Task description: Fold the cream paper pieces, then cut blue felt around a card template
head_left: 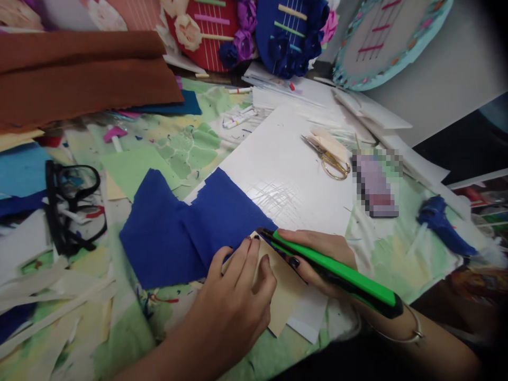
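Note:
My right hand (325,248) is closed around a green and black box cutter (341,270), its tip pointing up-left at the top corner of a cream card (286,296). My left hand (238,286) presses down on this card with its fingers spread, the fingertips close to the cutter's tip. Under the card and to its left lies blue crepe paper (190,227), creased and irregularly edged. Beneath these is a white board (278,148) covered with scored cut lines. The blade's exact contact with the paper is too small to tell.
Gold-handled scissors (333,161) lie on the board. Beyond its right edge are a pixelated object (375,185) and a blue glue gun (444,222). Black glasses (73,206) and paper strips (51,301) are left. Brown crepe paper (87,79) and decorated guitar-like shapes (291,34) stand behind.

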Tool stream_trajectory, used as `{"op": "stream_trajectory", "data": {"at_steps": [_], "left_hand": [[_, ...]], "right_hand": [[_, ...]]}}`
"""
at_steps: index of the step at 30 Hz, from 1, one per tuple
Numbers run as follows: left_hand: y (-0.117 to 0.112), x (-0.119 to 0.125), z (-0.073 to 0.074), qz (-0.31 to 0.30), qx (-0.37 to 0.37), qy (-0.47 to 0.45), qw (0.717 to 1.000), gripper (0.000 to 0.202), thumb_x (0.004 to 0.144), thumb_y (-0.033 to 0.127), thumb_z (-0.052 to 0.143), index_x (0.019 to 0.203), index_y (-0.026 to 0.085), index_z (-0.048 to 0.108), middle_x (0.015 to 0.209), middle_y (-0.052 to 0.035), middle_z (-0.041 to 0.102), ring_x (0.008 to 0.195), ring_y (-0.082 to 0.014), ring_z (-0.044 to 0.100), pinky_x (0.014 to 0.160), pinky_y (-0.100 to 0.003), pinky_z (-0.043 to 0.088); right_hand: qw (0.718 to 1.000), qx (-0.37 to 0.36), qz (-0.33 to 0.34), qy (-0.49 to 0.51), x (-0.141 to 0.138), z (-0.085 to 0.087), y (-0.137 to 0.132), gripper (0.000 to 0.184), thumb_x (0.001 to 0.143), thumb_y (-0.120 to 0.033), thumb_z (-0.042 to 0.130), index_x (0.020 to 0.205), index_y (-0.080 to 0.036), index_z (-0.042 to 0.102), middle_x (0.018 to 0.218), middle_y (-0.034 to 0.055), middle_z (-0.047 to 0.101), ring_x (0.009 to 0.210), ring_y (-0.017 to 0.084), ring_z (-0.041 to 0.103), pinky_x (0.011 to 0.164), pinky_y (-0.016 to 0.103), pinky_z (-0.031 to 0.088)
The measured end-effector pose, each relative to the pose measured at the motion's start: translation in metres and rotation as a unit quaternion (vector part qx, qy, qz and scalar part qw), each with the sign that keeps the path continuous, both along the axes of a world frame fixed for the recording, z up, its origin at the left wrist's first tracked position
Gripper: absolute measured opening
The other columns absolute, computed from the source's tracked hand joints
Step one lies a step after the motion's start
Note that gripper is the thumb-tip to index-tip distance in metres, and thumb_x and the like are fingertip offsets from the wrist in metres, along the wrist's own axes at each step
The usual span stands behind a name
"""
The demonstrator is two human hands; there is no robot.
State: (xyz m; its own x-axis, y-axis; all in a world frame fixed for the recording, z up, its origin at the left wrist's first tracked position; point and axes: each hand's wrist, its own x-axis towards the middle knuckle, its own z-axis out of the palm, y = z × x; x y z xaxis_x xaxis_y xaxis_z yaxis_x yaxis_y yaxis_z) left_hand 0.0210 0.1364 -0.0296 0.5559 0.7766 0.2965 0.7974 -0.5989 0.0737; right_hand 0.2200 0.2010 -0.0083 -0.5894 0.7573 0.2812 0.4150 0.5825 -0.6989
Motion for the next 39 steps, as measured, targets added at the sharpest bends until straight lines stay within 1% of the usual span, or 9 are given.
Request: {"op": "stream_trajectory", "data": {"at_steps": [3,7,9,13,21,28,31,35,39], "left_hand": [[0.0,0.0,0.0,-0.001,-0.003,0.004,1.0,0.035,0.086,0.031,0.045,0.112,0.011,0.059,0.13,-0.0263,0.052,0.12,-0.0361,0.05,0.087,-0.053,0.038],[-0.001,-0.001,-0.001,-0.004,-0.001,0.002,1.0,0.037,0.086,0.031,0.045,0.113,0.01,0.058,0.13,-0.0273,0.052,0.12,-0.0371,0.05,0.088,-0.053,0.038],[-0.001,-0.001,-0.001,-0.005,0.002,0.0,1.0,0.037,0.086,0.031,0.045,0.114,0.009,0.058,0.13,-0.0277,0.052,0.12,-0.0373,0.05,0.088,-0.053,0.038],[-0.001,-0.001,-0.002,-0.007,0.0,0.001,1.0,0.037,0.087,0.032,0.046,0.113,0.009,0.058,0.13,-0.0276,0.052,0.121,-0.0372,0.049,0.089,-0.054,0.037],[-0.003,-0.003,0.0,-0.009,-0.002,0.0,1.0,0.037,0.086,0.031,0.047,0.114,0.01,0.058,0.13,-0.0259,0.052,0.122,-0.0367,0.048,0.09,-0.054,0.037],[0.0,-0.002,-0.001,-0.009,-0.001,-0.002,1.0,0.037,0.086,0.031,0.047,0.113,0.009,0.059,0.129,-0.0249,0.054,0.121,-0.0366,0.05,0.09,-0.053,0.039],[0.0,-0.001,-0.001,-0.009,-0.002,-0.002,1.0,0.037,0.086,0.032,0.047,0.113,0.009,0.059,0.13,-0.0251,0.053,0.122,-0.0368,0.049,0.091,-0.053,0.039],[0.0,-0.002,0.0,-0.011,-0.009,0.002,1.0,0.038,0.086,0.032,0.046,0.115,0.009,0.058,0.131,-0.025,0.053,0.122,-0.037,0.048,0.091,-0.053,0.038],[-0.002,-0.003,0.0,-0.009,-0.01,0.0,1.0,0.038,0.086,0.031,0.047,0.114,0.009,0.058,0.13,-0.0263,0.052,0.122,-0.0374,0.049,0.091,-0.053,0.039]], "right_hand": [[1.0,0.021,0.0,-0.022,-0.003,0.003,0.0,0.04,0.081,-0.013,0.051,0.12,-0.021,0.058,0.098,0.0057,0.072,0.082,0.018,0.071,0.068,0.029,0.06],[0.999,0.033,-0.006,-0.034,-0.006,0.008,0.0,0.041,0.082,-0.011,0.05,0.12,-0.024,0.057,0.09,0.004,0.072,0.078,0.018,0.07,0.065,0.029,0.059],[0.999,0.033,-0.003,-0.032,-0.006,0.007,0.0,0.042,0.082,-0.011,0.05,0.121,-0.025,0.056,0.09,0.0037,0.072,0.078,0.018,0.07,0.065,0.029,0.059],[0.999,0.029,0.004,-0.031,-0.004,0.005,0.0,0.042,0.082,-0.011,0.051,0.122,-0.024,0.056,0.092,0.0038,0.071,0.08,0.018,0.069,0.067,0.028,0.059],[0.999,0.051,0.013,-0.008,-0.005,-0.003,-0.001,0.04,0.081,-0.008,0.049,0.119,-0.02,0.055,0.083,0.0022,0.067,0.07,0.012,0.064,0.061,0.023,0.055],[1.0,0.02,0.011,-0.017,-0.003,-0.014,-0.005,0.041,0.08,-0.009,0.049,0.12,-0.015,0.055,0.082,0.0035,0.063,0.069,0.011,0.06,0.061,0.023,0.051],[1.0,0.017,0.013,-0.013,-0.003,-0.014,-0.005,0.041,0.08,-0.01,0.048,0.121,-0.015,0.055,0.083,0.0038,0.062,0.069,0.011,0.06,0.061,0.024,0.051],[1.0,0.01,0.006,-0.006,-0.003,-0.014,-0.005,0.042,0.08,-0.009,0.049,0.121,-0.018,0.055,0.08,0.0018,0.061,0.067,0.01,0.058,0.059,0.023,0.05],[1.0,0.013,0.011,0.003,-0.002,-0.014,-0.005,0.041,0.08,-0.007,0.048,0.12,-0.016,0.056,0.079,0.0023,0.06,0.066,0.01,0.057,0.058,0.023,0.049]]}}
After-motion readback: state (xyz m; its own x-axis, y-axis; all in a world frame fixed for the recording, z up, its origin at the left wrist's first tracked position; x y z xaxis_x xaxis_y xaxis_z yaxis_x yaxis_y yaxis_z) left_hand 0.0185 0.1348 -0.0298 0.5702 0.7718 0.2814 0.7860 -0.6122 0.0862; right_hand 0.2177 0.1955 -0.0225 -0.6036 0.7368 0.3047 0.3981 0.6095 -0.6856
